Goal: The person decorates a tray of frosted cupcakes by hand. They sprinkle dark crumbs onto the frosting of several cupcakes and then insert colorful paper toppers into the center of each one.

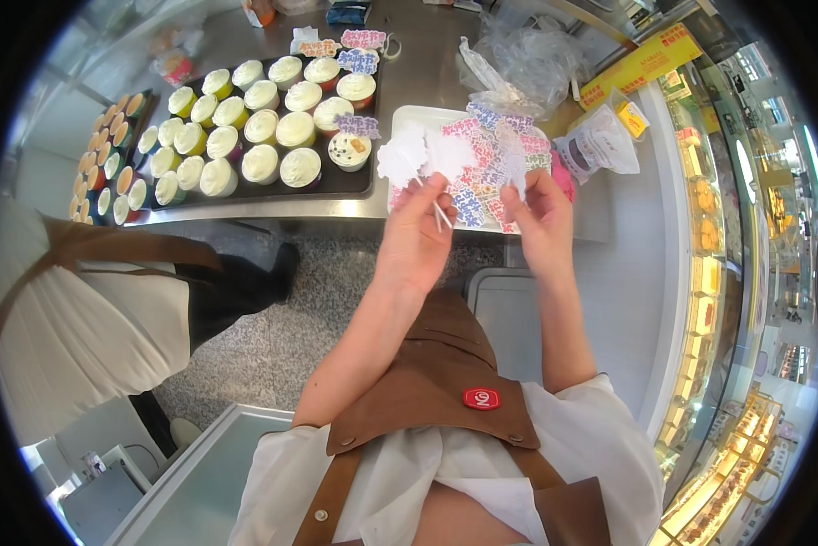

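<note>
Between the fingers of my left hand (417, 228) are thin white sticks, with white-backed paper cake toppers (403, 160) fanned out above them. My right hand (542, 222) pinches a pale paper topper (513, 160) between thumb and fingers. Both hands are over the near side of a white tray (398, 126). Many colored lettered cutouts (469, 205) lie heaped in that tray. To the left stands a black baking tray (344, 188) of cupcakes (300, 168) with swirled cream. One decorated cupcake (349, 151) at its corner has a purple lettered topper (357, 126) beside it.
A co-worker in a brown apron (74, 249) stands at the left. Uncreamed cupcakes (84, 188) fill another tray there. Clear plastic bags (532, 61) and a printed pouch (596, 150) sit at the right of the steel table (429, 82). A lit display case (706, 273) runs down the right.
</note>
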Demonstrator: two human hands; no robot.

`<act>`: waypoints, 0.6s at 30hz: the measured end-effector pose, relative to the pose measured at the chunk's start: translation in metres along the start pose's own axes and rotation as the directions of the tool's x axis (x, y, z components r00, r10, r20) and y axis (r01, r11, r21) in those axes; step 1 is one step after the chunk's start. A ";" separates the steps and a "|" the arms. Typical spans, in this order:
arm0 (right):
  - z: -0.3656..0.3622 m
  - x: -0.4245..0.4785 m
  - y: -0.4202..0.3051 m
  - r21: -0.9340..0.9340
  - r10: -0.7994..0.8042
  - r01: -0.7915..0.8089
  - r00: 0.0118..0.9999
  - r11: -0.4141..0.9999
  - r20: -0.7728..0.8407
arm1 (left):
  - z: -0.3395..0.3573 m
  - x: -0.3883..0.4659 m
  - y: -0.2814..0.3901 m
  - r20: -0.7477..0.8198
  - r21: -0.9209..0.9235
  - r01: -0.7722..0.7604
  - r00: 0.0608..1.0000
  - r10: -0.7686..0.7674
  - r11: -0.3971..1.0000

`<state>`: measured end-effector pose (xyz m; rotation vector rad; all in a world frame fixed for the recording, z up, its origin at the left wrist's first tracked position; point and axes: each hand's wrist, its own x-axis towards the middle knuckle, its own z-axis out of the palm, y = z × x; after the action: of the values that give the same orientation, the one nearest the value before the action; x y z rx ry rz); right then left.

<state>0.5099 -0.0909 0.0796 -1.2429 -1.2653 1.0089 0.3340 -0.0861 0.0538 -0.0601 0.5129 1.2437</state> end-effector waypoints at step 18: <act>0.039 0.003 0.000 0.738 0.201 -0.335 0.942 0.585 0.268 | -0.024 -0.045 0.044 0.161 -0.209 0.048 0.987 -0.014 0.977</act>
<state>0.4711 -0.0845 0.0764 -0.6601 -0.5840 1.6823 0.2759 -0.1187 0.0608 -0.1478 0.2383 1.2573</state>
